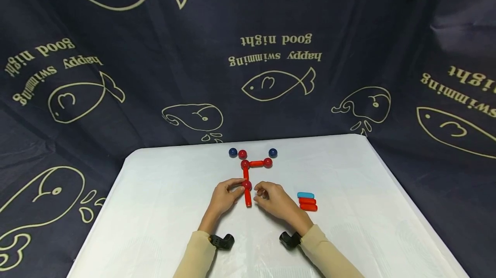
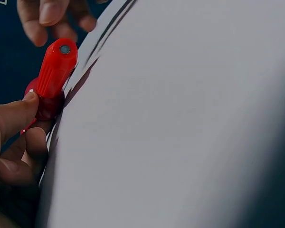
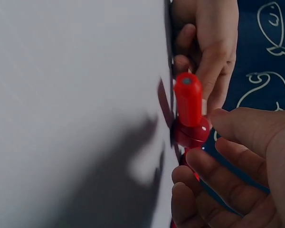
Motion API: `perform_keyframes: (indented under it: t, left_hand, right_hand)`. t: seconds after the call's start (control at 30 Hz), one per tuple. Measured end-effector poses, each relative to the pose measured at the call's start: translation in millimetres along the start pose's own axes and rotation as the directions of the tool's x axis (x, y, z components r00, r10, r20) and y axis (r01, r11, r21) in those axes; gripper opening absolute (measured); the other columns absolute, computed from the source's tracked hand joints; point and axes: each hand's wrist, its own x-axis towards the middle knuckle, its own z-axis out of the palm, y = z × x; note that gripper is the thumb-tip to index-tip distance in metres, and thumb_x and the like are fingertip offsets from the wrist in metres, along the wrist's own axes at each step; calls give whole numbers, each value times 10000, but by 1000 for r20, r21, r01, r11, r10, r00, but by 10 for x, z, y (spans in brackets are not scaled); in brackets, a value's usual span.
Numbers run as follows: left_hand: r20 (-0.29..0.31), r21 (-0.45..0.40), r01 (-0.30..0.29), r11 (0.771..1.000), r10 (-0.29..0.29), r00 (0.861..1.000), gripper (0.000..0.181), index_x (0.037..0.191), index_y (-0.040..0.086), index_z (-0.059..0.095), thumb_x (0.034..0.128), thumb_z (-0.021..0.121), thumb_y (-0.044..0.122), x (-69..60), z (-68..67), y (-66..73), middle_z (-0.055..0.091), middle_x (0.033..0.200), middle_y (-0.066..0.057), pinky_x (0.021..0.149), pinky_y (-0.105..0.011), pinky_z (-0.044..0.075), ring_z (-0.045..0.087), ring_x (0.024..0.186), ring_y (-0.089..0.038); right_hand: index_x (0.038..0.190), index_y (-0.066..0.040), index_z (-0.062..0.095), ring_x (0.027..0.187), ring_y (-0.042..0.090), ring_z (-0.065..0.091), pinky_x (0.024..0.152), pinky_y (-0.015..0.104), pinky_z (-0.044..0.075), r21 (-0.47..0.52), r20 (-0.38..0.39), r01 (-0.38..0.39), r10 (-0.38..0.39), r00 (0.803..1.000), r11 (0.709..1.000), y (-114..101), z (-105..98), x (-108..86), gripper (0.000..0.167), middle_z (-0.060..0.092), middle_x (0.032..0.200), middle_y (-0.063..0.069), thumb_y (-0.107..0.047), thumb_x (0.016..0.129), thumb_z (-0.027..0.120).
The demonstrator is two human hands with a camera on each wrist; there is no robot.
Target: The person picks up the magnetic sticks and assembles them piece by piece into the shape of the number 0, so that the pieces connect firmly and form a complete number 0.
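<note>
My left hand (image 1: 221,196) pinches the nearest red ball (image 1: 247,185); at its four o'clock, my right hand (image 1: 273,198) hovers half-open, holding nothing

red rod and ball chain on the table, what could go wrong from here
The right hand, close beside the near rod, could knock it off the joint ball that the left hand pinches. The blue balls lie near the far edge of the table and might roll off if bumped.

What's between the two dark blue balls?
A red ball, close beside the left dark blue ball; from there to the right dark blue ball, bare white tabletop. Head view.
</note>
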Motion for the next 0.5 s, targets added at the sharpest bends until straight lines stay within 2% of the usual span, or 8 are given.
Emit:
perform_keyframes:
  t: [0.2,0.37,0.5]
  left_hand:
    - [-2,29,-13,999,13,1000,276,1241,194,752,967,733,217,27,-3,-3,767,1175,-60,548,-218,454,550,560,-71]
    - [-5,12,-9,1000,9,1000,281,1246,188,749,968,733,227,16,-2,-23,768,1167,-69,520,-232,475,564,517,-84]
    - [-6,12,-18,1000,18,1000,278,1241,182,749,967,734,226,16,5,-20,770,1150,-73,519,-236,476,569,503,-90]
  right_hand:
    - [1195,-14,691,925,214,693,842,398,607,12,53,27,-27,998,1000,-52,-140,237,269,725,1135,135,-138,959,730]
    - [1217,11,679,908,213,707,809,355,609,6,58,41,-41,997,999,-31,-200,492,291,721,1159,180,-110,956,727]
    - [1211,9,691,942,233,709,835,376,602,-7,44,34,-34,998,999,21,-230,711,282,726,1169,182,-97,952,727]
